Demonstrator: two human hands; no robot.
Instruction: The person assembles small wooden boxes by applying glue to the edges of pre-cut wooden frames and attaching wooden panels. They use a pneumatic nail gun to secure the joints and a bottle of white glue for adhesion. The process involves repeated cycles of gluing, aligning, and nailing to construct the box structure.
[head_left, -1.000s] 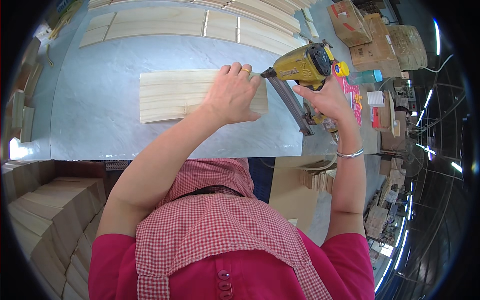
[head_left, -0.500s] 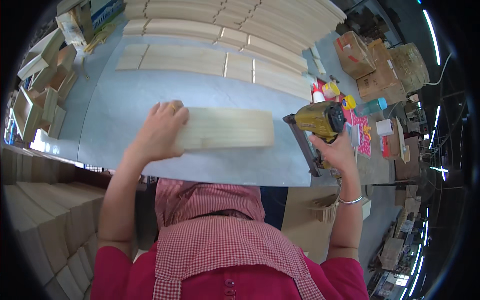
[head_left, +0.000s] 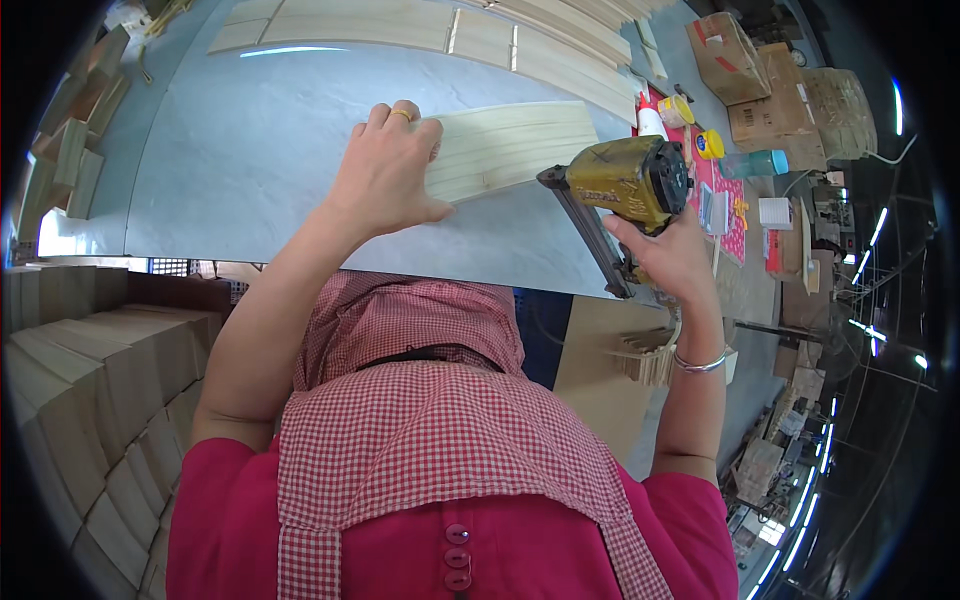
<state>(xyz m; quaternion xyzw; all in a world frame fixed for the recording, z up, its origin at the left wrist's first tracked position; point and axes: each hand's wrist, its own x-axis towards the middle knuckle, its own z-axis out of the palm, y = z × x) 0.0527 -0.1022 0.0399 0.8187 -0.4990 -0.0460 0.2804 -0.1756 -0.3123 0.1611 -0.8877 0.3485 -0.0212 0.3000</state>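
A pale wooden piece (head_left: 512,150), long and flat-topped, lies slanted on the grey tabletop, its right end pointing away from me. My left hand (head_left: 385,170) grips its left end, fingers over the far edge and thumb at the near edge. In my right hand (head_left: 672,258) is a yellow and black nail gun (head_left: 622,185), held by the handle. Its nose is close to the near right corner of the wooden piece; whether they touch I cannot tell. The long dark magazine slants down toward the table's front edge.
Further wooden boards (head_left: 360,22) lie in rows across the far side of the tabletop (head_left: 250,160). Right of the nail gun are a glue bottle (head_left: 650,118), yellow-lidded jars and a teal-capped bottle (head_left: 755,163). Cardboard boxes (head_left: 775,100) stand beyond. Stacked wood (head_left: 80,370) fills the lower left.
The wooden piece has moved away from me and turned, its right end swinging farther off. The nail gun is nearer to that end. The whole view has tilted, shifting the table upward.
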